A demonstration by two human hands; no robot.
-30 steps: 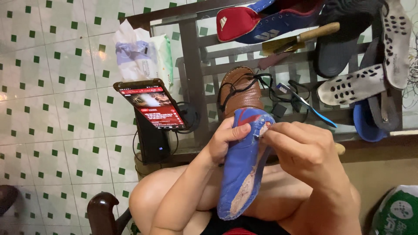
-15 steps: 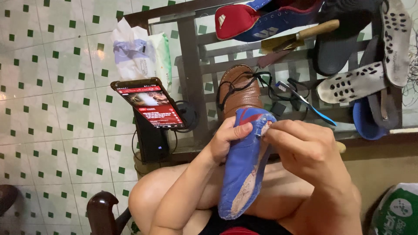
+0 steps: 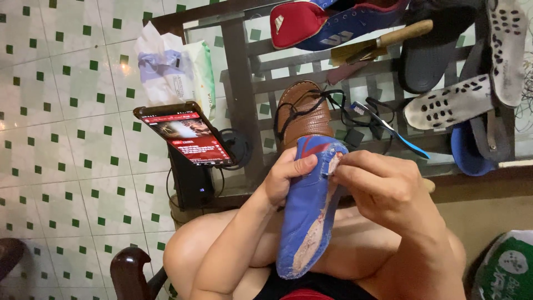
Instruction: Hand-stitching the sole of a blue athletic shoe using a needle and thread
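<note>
Seen from above, a seated person holds a worn blue fabric shoe with a scuffed, peeling sole (image 3: 311, 216) over bare knees. The left hand (image 3: 288, 178) wraps the shoe's upper end, thumb across the blue fabric, its grip closed on the shoe. The right hand (image 3: 383, 186) meets it from the other side, fingertips pinched on the shoe's frayed pale edge near the toe, its grip also closed on the shoe. Just beyond the grip, a brown woven leather shoe (image 3: 302, 111) lies on a dark-framed glass bench (image 3: 241, 83), a black lace looped over it. Beside that shoe, towards the right hand's side, lies a blue and white toothbrush (image 3: 388, 129). Farther out are a red and blue sports shoe (image 3: 333, 22), a wooden-handled knife (image 3: 388, 40) and pale perforated insoles (image 3: 449, 103). On the left hand's side, a smartphone with a lit red screen (image 3: 186, 136) leans on a black stand, with a soft white packet of wipes (image 3: 175, 75) behind it on the green-dotted tiled floor (image 3: 61, 139).
</note>
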